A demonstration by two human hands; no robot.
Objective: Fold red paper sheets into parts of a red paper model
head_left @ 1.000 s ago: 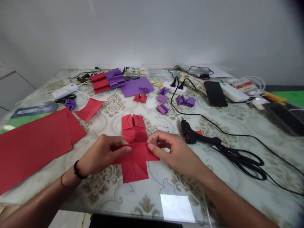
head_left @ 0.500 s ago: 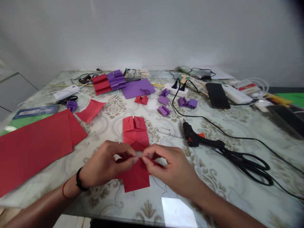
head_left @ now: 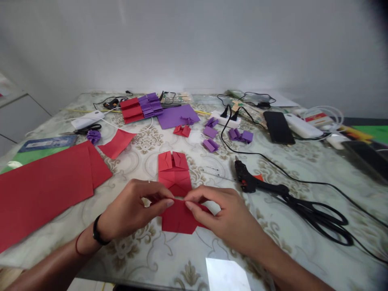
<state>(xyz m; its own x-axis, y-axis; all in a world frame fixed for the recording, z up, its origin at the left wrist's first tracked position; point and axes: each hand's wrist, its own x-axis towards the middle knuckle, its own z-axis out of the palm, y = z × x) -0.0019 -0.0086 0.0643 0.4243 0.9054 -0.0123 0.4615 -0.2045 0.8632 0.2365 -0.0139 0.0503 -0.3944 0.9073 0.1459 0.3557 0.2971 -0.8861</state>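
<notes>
My left hand (head_left: 133,209) and my right hand (head_left: 222,214) both pinch a red paper piece (head_left: 178,218) lying on the table near the front edge. Their fingertips meet over the top fold of the piece. Just beyond it lies a second folded red paper piece (head_left: 173,170), touched by neither hand. A black band sits on my left wrist.
Large red sheets (head_left: 45,182) lie at left. A black glue gun (head_left: 253,182) and black scissors (head_left: 321,216) lie at right with a cable. Purple folded pieces (head_left: 210,143), a purple sheet (head_left: 177,115), stacked red and purple folds (head_left: 141,106), a phone (head_left: 278,126) and a power strip (head_left: 226,117) crowd the back.
The red piece has been folded smaller: its lower flap no longer sticks out towards me. My fingertips came together at its top fold.
</notes>
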